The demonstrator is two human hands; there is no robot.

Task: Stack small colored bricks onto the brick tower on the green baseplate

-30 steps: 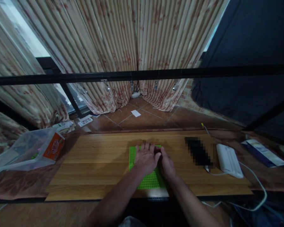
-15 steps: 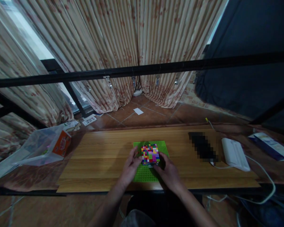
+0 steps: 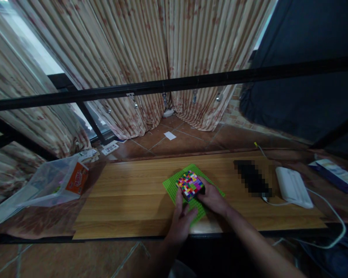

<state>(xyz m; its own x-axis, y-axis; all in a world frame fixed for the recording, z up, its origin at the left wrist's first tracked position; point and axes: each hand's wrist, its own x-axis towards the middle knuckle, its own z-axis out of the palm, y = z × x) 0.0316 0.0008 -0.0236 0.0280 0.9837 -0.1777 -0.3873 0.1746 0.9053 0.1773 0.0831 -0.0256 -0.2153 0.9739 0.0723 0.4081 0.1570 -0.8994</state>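
A block of multicoloured toy bricks (image 3: 189,183) stands on a green studded baseplate (image 3: 169,184), which lies turned at a slant on the wooden board. My right hand (image 3: 213,197) grips the block at its right side, its fingers partly hidden behind it. My left hand (image 3: 182,218) is over the near part of the baseplate with thumb and fingers apart. One left finger reaches up along the block's near left side and seems to touch it.
On the left stands a clear plastic box (image 3: 50,193) with an orange label. To the right are a blurred-out dark object (image 3: 252,178), a white device (image 3: 294,187) with a cable, and a blue and white packet (image 3: 333,175). A black rail (image 3: 185,83) crosses beyond the board.
The baseplate and block have turned anticlockwise. My left hand has shifted right and nearer to me, while my right hand has moved slightly right and farther away.
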